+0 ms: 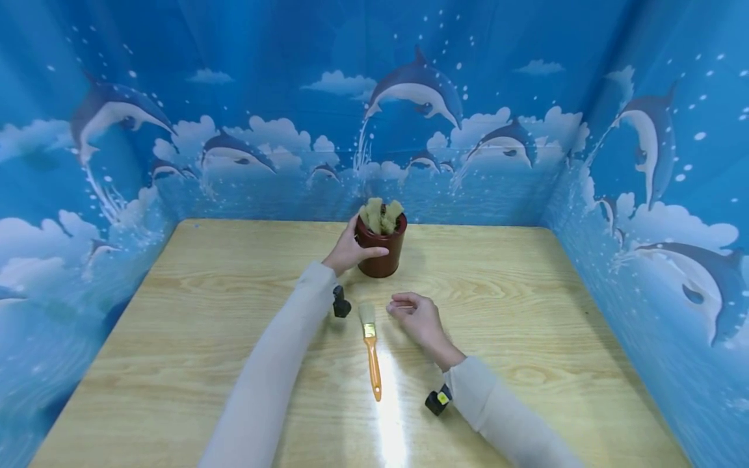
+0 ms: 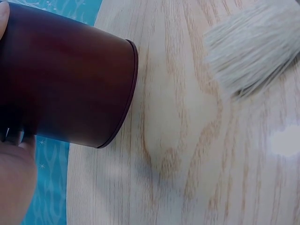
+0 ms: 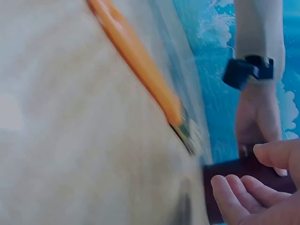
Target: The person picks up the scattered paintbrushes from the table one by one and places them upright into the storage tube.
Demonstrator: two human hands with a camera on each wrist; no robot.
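In the head view a dark reddish-brown cylindrical pot (image 1: 383, 263) stands upright near the table's far edge. Several pale yellow-green, rough-looking pieces (image 1: 381, 218) stick up out of it. My left hand (image 1: 349, 249) grips the pot from its left side, thumb across the front. In front of the pot lies a paintbrush (image 1: 372, 361) with an orange handle, its pale bristles (image 2: 255, 44) pointing toward the pot. To the right of the bristles hovers my right hand (image 1: 418, 318), fingers loosely bent. The right wrist view shows nothing between its fingers (image 3: 229, 192).
The wood-grain table (image 1: 497, 312) runs back to a blue curtain (image 1: 281, 65) printed with dolphins, which also encloses both sides. A small black device (image 1: 341, 303) sits at the left wrist and another black device (image 1: 437, 400) at the right.
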